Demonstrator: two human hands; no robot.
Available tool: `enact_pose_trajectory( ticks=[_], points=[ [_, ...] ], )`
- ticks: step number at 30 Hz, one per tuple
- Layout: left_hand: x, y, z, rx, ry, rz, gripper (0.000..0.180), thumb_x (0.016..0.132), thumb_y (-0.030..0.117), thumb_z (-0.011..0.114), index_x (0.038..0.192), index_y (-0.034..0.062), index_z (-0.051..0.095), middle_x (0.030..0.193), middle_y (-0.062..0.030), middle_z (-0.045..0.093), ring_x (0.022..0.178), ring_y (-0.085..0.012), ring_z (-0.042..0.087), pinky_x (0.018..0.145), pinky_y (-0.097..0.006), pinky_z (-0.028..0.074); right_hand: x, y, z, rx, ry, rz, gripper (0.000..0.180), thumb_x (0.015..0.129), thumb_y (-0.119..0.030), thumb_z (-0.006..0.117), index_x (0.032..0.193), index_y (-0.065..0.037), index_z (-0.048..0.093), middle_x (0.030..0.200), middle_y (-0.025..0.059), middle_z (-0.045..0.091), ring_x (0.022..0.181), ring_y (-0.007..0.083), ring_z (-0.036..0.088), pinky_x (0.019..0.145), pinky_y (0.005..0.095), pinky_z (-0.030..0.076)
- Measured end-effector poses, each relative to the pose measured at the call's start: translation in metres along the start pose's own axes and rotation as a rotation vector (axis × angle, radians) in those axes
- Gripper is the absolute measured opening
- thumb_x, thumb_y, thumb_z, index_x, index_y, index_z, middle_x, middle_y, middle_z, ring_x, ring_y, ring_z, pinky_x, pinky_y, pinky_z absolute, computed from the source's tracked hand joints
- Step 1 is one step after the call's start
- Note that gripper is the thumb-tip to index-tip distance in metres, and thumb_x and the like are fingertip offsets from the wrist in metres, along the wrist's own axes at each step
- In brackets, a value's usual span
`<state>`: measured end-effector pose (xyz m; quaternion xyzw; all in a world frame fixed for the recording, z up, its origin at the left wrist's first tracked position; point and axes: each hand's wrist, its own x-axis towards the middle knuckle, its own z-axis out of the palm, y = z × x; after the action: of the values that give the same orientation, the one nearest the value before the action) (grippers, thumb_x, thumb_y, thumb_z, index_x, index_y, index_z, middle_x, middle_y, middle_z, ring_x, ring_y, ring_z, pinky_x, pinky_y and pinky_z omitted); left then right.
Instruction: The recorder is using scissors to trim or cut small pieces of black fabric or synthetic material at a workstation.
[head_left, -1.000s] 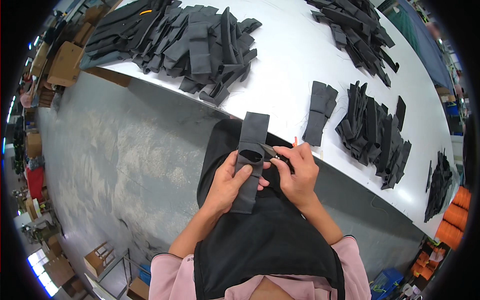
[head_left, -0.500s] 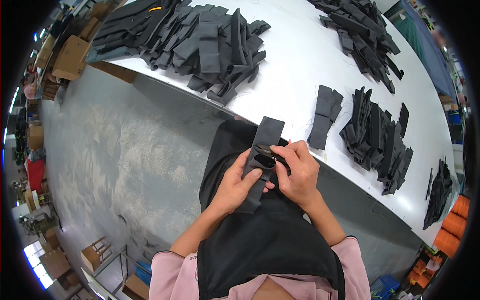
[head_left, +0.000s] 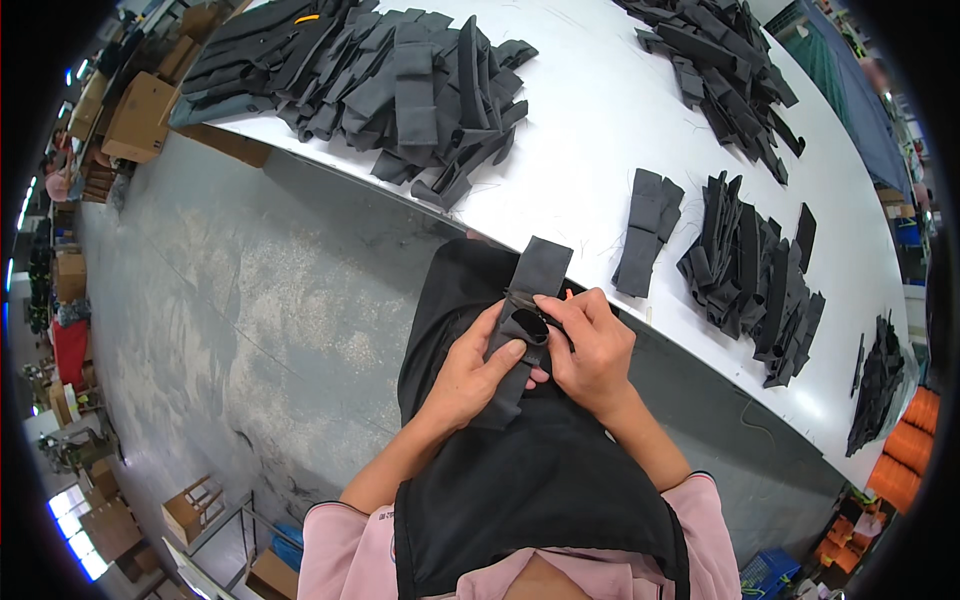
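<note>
A dark grey fabric strip point(head_left: 543, 266) with a sewn loop in its middle is held over my lap, close to the table's edge. My left hand point(head_left: 468, 372) is closed on it, thumb on the front beside the loop and fingertips showing behind. The loop stands open, its black inside facing up. My right hand point(head_left: 594, 350) pinches at the loop's upper right side. Within its fingers is a small dark tool with a thin blade, like thread snips point(head_left: 522, 298); most of it is hidden, and an orange bit shows above the knuckles.
On the white table point(head_left: 570, 130) lie a large heap of similar strips point(head_left: 415, 90), another heap point(head_left: 715, 80) at the far right, a pair of strips point(head_left: 648, 230) and a nearer pile point(head_left: 750, 270). A dark bundle point(head_left: 878, 385) lies at the right end, by orange spools point(head_left: 905, 455).
The blade has drawn back toward my right fingers and shows less. The loop has tipped and gapes wider. My left hand keeps its grip almost in place.
</note>
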<state>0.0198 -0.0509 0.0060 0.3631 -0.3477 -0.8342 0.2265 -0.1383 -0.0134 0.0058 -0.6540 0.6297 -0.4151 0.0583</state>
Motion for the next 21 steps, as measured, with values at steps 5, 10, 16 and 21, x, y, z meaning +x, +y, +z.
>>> enact_pose_trajectory(
  ticks=[5, 10, 16, 21],
  points=[
    [0.000, -0.005, -0.001, 0.027, 0.004, 0.053, 0.048, 0.094, 0.006, 0.049, 0.139, 0.0009, 0.032, 0.108, -0.0110, 0.058, 0.080, -0.0189, 0.066, 0.071, -0.028, 0.054, -0.002, -0.002, 0.002, -0.030, 0.013, 0.006, 0.029, 0.068, 0.001, 0.068, 0.096, -0.006, 0.065, 0.075, 0.0056, 0.053, 0.058, 0.0200, 0.057, 0.049, 0.0298, 0.045],
    [0.001, -0.003, -0.002, 0.002, -0.008, 0.032, 0.049, 0.094, 0.007, 0.050, 0.139, 0.0010, 0.032, 0.108, -0.0107, 0.058, 0.080, -0.0185, 0.066, 0.071, -0.028, 0.054, -0.005, -0.007, -0.001, 0.171, 0.026, 0.234, 0.026, 0.069, 0.004, 0.067, 0.094, -0.004, 0.067, 0.076, 0.0075, 0.053, 0.061, 0.0199, 0.057, 0.053, 0.0283, 0.045],
    [0.001, -0.002, -0.002, 0.049, -0.006, 0.067, 0.046, 0.094, 0.008, 0.050, 0.137, 0.0004, 0.034, 0.108, -0.0107, 0.058, 0.080, -0.0182, 0.066, 0.071, -0.027, 0.054, -0.006, -0.005, 0.001, 0.168, 0.018, 0.176, 0.028, 0.069, 0.006, 0.067, 0.095, -0.003, 0.067, 0.077, 0.0081, 0.052, 0.065, 0.0185, 0.055, 0.057, 0.0273, 0.045],
    [0.001, -0.007, -0.004, 0.074, 0.015, 0.087, 0.038, 0.094, 0.008, 0.050, 0.130, -0.0004, 0.040, 0.104, -0.0095, 0.060, 0.079, -0.0175, 0.066, 0.070, -0.026, 0.054, -0.007, -0.012, 0.003, 0.166, 0.054, 0.217, 0.027, 0.069, 0.007, 0.064, 0.093, -0.003, 0.067, 0.078, 0.0082, 0.052, 0.064, 0.0186, 0.055, 0.056, 0.0267, 0.045]
  ],
)
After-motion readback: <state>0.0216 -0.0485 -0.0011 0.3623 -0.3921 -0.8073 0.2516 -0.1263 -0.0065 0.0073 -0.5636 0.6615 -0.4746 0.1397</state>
